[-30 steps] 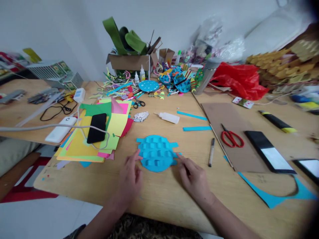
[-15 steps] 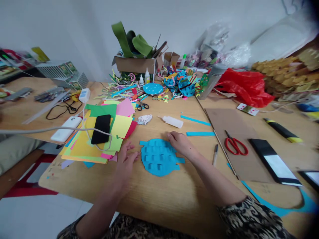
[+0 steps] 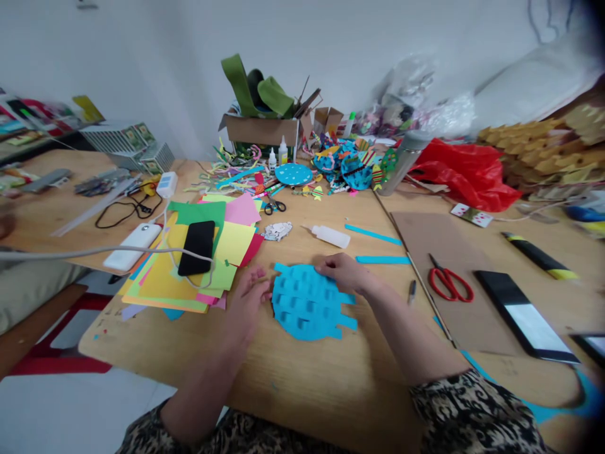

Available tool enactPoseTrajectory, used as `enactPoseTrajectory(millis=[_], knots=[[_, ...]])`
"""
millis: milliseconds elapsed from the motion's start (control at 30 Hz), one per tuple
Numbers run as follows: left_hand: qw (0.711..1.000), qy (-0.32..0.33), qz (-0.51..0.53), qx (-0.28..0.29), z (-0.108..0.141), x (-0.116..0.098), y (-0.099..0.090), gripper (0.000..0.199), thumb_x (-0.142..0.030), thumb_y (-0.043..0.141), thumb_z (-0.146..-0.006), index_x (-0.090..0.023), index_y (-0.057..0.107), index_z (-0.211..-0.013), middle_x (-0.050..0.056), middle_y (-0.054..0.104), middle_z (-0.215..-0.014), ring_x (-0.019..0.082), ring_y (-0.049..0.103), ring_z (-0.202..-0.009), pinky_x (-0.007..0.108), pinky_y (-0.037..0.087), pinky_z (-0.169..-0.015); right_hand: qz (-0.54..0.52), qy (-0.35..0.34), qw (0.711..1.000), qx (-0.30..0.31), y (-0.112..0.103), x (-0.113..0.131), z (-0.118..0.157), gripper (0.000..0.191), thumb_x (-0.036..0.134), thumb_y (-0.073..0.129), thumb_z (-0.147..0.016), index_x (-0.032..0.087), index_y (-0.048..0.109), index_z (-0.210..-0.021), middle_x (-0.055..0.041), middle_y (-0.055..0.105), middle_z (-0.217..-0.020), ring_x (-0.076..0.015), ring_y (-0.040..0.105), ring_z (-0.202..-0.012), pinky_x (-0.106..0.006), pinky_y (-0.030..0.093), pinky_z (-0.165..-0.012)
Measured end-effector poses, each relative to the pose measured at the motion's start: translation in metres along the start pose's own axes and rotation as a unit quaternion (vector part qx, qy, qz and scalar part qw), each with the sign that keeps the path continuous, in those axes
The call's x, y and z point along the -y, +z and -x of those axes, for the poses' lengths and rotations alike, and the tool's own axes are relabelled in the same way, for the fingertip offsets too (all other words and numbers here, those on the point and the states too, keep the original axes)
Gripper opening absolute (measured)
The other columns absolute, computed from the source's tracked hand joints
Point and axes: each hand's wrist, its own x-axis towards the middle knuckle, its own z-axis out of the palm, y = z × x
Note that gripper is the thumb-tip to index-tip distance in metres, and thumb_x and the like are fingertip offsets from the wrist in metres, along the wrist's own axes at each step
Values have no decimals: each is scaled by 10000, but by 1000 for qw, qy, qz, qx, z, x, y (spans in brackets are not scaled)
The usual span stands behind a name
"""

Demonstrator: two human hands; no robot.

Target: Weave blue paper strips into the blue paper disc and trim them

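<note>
1. Since one second ago, the right hand [image 3: 347, 271] has shifted from the right edge to the far edge of the round blue paper piece with raised flaps [image 3: 309, 309], which has turned slightly clockwise.
2. Its fingers are bunched narrowly against that far edge; whether they pinch the paper, I cannot tell.
3. The left hand [image 3: 253, 296] has loosely spread, empty fingers just beside the piece's left edge; contact is unclear.
4. The piece lies flat on the pale wooden table [image 3: 331, 384], between the hands, tabs jutting right.
5. Beyond it lies a white plastic squeeze bottle [image 3: 331, 236], with a narrow blue paper strip [image 3: 382, 260] to its right.
6. Farther right, red-handled scissors [image 3: 443, 273] rest on a flat brown cardboard sheet [image 3: 420, 230].
7. At left, a black phone [image 3: 197, 243] tops a stack of coloured paper [image 3: 155, 284].
</note>
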Motion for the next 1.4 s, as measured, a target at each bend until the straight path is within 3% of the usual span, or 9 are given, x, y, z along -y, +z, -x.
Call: enactPoseTrajectory(millis=[100, 200, 300, 433, 633, 833, 933, 1167, 1400], knots=[[999, 1, -20, 44, -9, -8, 7, 385, -340, 648, -732, -208, 602, -1091, 91, 614, -1174, 206, 637, -930, 330, 509, -740, -134, -17, 991, 24, -11, -5, 13, 389, 551, 592, -719, 182, 528, -613, 43, 429, -555, -93, 361, -522, -251, 298, -510], [990, -5, -65, 124, -20, -20, 19, 355, -377, 688, -714, -180, 659, -1008, 86, 687, -1000, 209, 637, -886, 322, 490, -736, -223, -24, 974, 27, -19, -6, 22, 411, 563, 671, -659, 162, 580, -672, 28, 486, -612, -98, 397, -569, -255, 332, -553], [977, 9, -98, 190, -34, -28, 33, 274, -404, 734, -664, -172, 685, -801, 45, 696, -807, 186, 629, -765, 296, 473, -702, -246, -22, 969, 20, -21, -3, 25, 426, 570, 696, -634, 159, 594, -686, 23, 510, -625, -100, 413, -572, -256, 341, -555], [971, -29, -116, 208, -48, -23, 45, 272, -397, 783, -588, -172, 652, -665, -4, 635, -612, 146, 567, -576, 258, 422, -572, -243, -28, 969, 32, -18, 0, 19, 436, 580, 691, -629, 171, 544, -611, 47, 456, -551, -86, 372, -513, -245, 305, -506], [966, -62, -83, 239, -55, -9, 39, 251, -390, 764, -600, -174, 640, -637, 13, 654, -641, 154, 582, -587, 268, 438, -586, -228, -26, 973, 31, -19, -3, 15, 424, 565, 670, -679, 180, 512, -601, 65, 410, -517, -74, 337, -480, -236, 263, -473], [977, -40, -71, 197, -60, -3, 34, 259, -364, 775, -587, -165, 616, -634, -28, 618, -586, 117, 540, -538, 240, 413, -557, -269, -30, 963, -2, -26, -10, 16, 515, 654, 576, -733, 144, 646, -757, -39, 632, -720, -131, 540, -659, -282, 432, -662], [983, -34, -67, 168, -63, -3, 33, 274, -366, 777, -578, -157, 604, -617, -31, 598, -543, 116, 519, -494, 246, 401, -523, -284, -19, 959, -5, -32, -15, 15, 578, 680, 589, -710, 122, 677, -831, -73, 659, -786, -147, 569, -711, -303, 449, -718], [992, -11, -53, 118, -64, -8, 32, 277, -354, 792, -548, -153, 610, -602, -28, 603, -535, 116, 518, -496, 249, 410, -521, -275, -79, 955, 82, -32, -24, 13, 429, 567, 647, -746, 145, 594, -695, 39, 518, -627, -82, 431, -589, -241, 344, -599], [993, -3, -46, 111, -64, -7, 34, 255, -351, 785, -554, -167, 610, -579, -46, 580, -509, 99, 489, -474, 231, 390, -498, -237, -56, 969, 49, -28, -22, 10, 406, 529, 732, -640, 150, 587, -613, 54, 451, -551, -71, 333, -517, -243, 225, -501]])
